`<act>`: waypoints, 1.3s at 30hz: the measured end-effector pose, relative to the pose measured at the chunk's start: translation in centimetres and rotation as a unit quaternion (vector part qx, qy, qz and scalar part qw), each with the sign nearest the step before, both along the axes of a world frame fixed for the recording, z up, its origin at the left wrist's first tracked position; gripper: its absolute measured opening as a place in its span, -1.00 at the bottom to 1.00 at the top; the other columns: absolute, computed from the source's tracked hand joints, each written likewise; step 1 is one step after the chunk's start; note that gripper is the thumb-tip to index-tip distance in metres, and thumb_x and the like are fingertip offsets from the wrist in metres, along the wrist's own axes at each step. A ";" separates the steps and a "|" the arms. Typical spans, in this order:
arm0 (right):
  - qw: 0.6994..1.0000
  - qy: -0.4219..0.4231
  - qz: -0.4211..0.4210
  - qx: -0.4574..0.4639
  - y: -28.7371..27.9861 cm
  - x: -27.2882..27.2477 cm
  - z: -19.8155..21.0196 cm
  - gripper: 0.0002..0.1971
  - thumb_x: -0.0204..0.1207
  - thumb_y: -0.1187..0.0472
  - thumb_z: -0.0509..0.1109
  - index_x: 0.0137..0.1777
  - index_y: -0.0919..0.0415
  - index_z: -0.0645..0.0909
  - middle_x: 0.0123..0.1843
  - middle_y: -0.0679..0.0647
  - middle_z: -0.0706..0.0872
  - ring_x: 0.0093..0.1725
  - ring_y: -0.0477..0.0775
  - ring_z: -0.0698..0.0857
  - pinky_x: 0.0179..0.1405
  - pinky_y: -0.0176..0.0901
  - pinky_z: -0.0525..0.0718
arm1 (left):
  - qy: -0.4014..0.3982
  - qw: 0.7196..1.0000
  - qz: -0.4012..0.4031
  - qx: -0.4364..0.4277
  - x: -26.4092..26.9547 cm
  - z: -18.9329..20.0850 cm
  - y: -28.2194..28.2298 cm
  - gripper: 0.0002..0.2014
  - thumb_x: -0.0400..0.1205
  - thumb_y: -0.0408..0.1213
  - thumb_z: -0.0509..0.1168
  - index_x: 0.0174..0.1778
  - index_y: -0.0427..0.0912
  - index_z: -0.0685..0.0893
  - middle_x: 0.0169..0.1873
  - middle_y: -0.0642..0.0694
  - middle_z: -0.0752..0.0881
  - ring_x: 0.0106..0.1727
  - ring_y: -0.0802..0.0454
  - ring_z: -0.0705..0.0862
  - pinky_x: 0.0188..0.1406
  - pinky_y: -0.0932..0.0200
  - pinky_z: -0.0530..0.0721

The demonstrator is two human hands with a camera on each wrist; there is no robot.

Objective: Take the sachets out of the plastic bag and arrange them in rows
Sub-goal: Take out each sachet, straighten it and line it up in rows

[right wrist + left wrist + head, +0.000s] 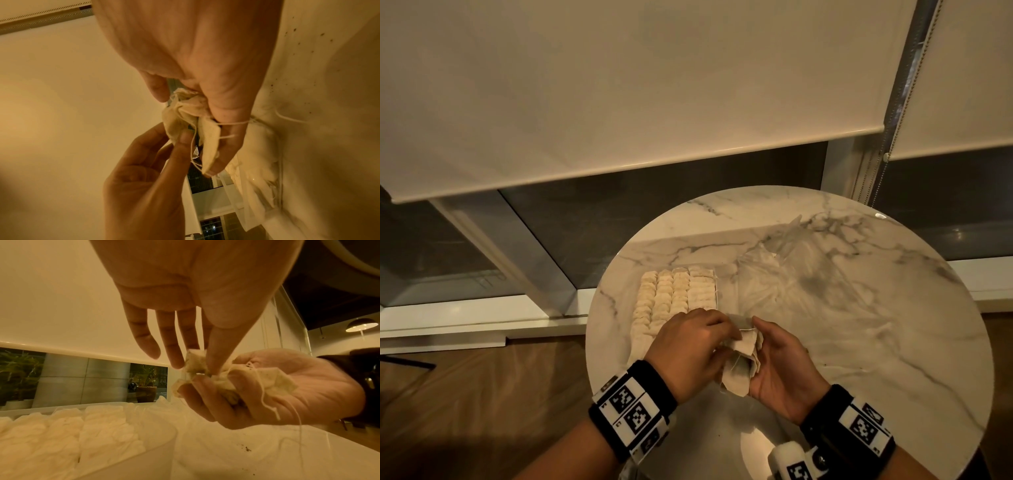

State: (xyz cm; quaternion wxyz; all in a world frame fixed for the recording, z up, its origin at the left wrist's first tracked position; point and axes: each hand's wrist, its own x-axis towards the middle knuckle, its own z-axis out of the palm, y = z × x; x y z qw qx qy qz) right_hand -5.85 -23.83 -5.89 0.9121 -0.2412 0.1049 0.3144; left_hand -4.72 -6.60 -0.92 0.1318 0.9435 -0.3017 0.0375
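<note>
- Wristbands with square markers sit at the bottom of the head view; just past them the right hand [779, 370] lies palm up, fingers curled round a small bunch of sachets [741, 359] with loose strings hanging from it.
- From the left wrist view, that bunch [228, 379] fills the right palm [287, 391], and threads trail down toward the table.
- Left hand [690, 346] comes over from the left side, palm down; its thumb and fingertips pinch one sachet at the bunch's far upper corner, the other fingers loosely spread.
- From the right wrist view the pinch [180, 129] falls on the outermost sachet; whether it is already free of its neighbours' strings I cannot tell, since the threads cross.
- Rows [674, 301] of laid sachets lie on the table [859, 342] ahead and to the left of both hands, touching the left knuckles' far side in the head view. Four columns run away from the person, their long axis pointing toward the window.
- Left hand is the nearer one to those rows, so it seems the one to carry the pinched sachet forward and left to an open spot at the near end.
- Bag [784, 267], clear and crumpled, lies flat beyond the right hand, just right of the rows; it looks nearly emptied.
- Tangled strings are the likely snag: pulling one sachet could drag others out of the right palm.
</note>
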 end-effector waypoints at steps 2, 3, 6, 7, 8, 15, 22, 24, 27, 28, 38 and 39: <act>1.000 0.003 0.002 -0.008 0.0 0.0 -0.1 -0.45 0.68 -0.03 0.19 0.43 0.41 0.62 0.32 0.40 0.66 0.18 0.35 0.71 0.39 0.39 0.51 | -0.006 1.000 0.001 -0.026 0.1 0.0 0.2 -0.73 0.63 -0.03 0.18 0.14 0.12 0.73 0.07 0.18 0.75 0.12 0.13 0.68 0.06 0.03 0.67; 1.000 0.006 0.004 -0.014 0.0 0.0 -0.3 -0.47 0.67 -0.03 0.22 0.38 0.41 0.66 0.30 0.40 0.68 0.17 0.36 0.72 0.44 0.42 0.45 | -0.007 0.999 0.003 -0.038 0.1 0.1 0.3 -0.72 0.66 -0.02 0.16 0.13 0.10 0.74 0.03 0.16 0.77 0.08 0.13 0.69 0.03 0.03 0.68; 0.999 0.019 0.013 -0.023 0.2 0.1 -0.5 -0.53 0.62 0.00 0.31 0.30 0.38 0.67 0.25 0.41 0.66 0.16 0.41 0.69 0.29 0.41 0.56 | -0.008 0.995 0.029 -0.100 0.6 1.0 0.7 -0.78 0.70 -0.06 0.21 0.09 0.04 0.75 -0.07 0.14 0.79 -0.02 0.18 0.71 -0.04 0.06 0.68; 0.999 0.025 0.013 -0.025 0.2 0.1 -0.6 -0.56 0.59 0.02 0.34 0.26 0.38 0.67 0.24 0.43 0.66 0.14 0.43 0.68 0.22 0.38 0.61 | -0.005 0.990 0.042 -0.131 0.9 1.3 1.0 -0.82 0.70 -0.10 0.24 0.06 0.02 0.73 -0.11 0.14 0.78 -0.05 0.22 0.70 -0.04 0.09 0.67; 0.999 0.033 0.010 -0.028 0.2 0.1 -0.6 -0.59 0.56 0.05 0.38 0.23 0.38 0.67 0.23 0.44 0.66 0.12 0.44 0.68 0.19 0.36 0.64 | -0.004 0.985 0.055 -0.161 1.2 1.8 1.3 -0.86 0.71 -0.15 0.26 0.05 0.00 0.72 -0.13 0.15 0.77 -0.06 0.24 0.70 -0.05 0.13 0.67; 0.998 0.046 -0.012 -0.046 -0.1 0.4 -0.6 -0.66 0.59 0.19 0.39 0.35 0.23 0.61 0.19 0.37 0.67 0.03 0.34 0.74 0.06 0.24 0.72 | 0.006 0.964 0.177 -0.199 4.6 3.0 4.5 -0.90 0.74 -0.17 0.25 0.04 -0.05 0.66 -0.15 0.07 0.77 -0.11 0.11 0.72 -0.11 0.16 0.66; 0.996 0.062 -0.029 -0.063 -0.5 0.5 -0.7 -0.66 0.59 0.23 0.36 0.35 0.25 0.63 0.16 0.38 0.72 -0.01 0.37 0.77 -0.07 0.20 0.81 | 0.199 0.966 0.159 -0.041 6.0 0.3 4.7 -0.91 0.76 -0.21 0.19 0.05 -0.01 0.60 -0.09 -0.02 0.75 -0.05 -0.01 0.72 0.03 0.01 0.69; 0.995 0.062 -0.032 -0.064 -0.6 0.6 -0.8 -0.67 0.59 0.23 0.36 0.34 0.24 0.63 0.17 0.37 0.72 -0.01 0.37 0.77 -0.08 0.20 0.81 | 0.228 0.963 0.146 0.003 6.1 -0.6 4.2 -0.89 0.75 -0.21 0.20 0.11 -0.04 0.62 -0.04 -0.02 0.73 0.00 -0.01 0.69 0.09 0.03 0.67; 0.995 0.065 -0.037 -0.060 -0.6 0.6 -0.7 -0.67 0.59 0.24 0.35 0.34 0.24 0.63 0.16 0.38 0.72 0.00 0.37 0.76 -0.09 0.19 0.81 | 0.257 0.956 0.130 0.058 6.3 -1.7 3.2 -0.80 0.75 -0.21 0.20 0.22 -0.14 0.64 0.08 -0.10 0.72 0.11 -0.08 0.66 0.12 0.10 0.60; 0.996 0.066 -0.038 -0.057 -0.6 0.6 -0.7 -0.68 0.59 0.24 0.34 0.33 0.24 0.63 0.15 0.38 0.72 0.00 0.37 0.75 -0.09 0.18 0.82 | 0.264 0.953 0.127 0.076 6.4 -2.0 2.9 -0.78 0.75 -0.22 0.20 0.25 -0.15 0.64 0.12 -0.13 0.72 0.14 -0.11 0.66 0.12 0.12 0.58; 0.996 0.065 -0.037 -0.048 -0.8 0.6 -0.5 -0.69 0.57 0.22 0.35 0.30 0.24 0.64 0.09 0.37 0.74 0.02 0.38 0.73 -0.03 0.21 0.79 | 0.281 0.931 0.174 0.155 6.9 -3.9 1.5 -0.65 0.69 -0.16 0.22 0.40 -0.06 0.58 0.32 -0.16 0.64 0.27 -0.14 0.63 0.24 0.11 0.58; 0.996 0.063 -0.036 -0.046 -0.8 0.6 -0.4 -0.66 0.54 0.22 0.37 0.31 0.24 0.63 0.09 0.36 0.74 0.02 0.38 0.73 -0.04 0.21 0.79 | 0.277 0.932 0.181 0.146 6.9 -4.0 1.6 -0.64 0.67 -0.17 0.25 0.40 -0.03 0.57 0.32 -0.14 0.63 0.27 -0.12 0.63 0.24 0.11 0.60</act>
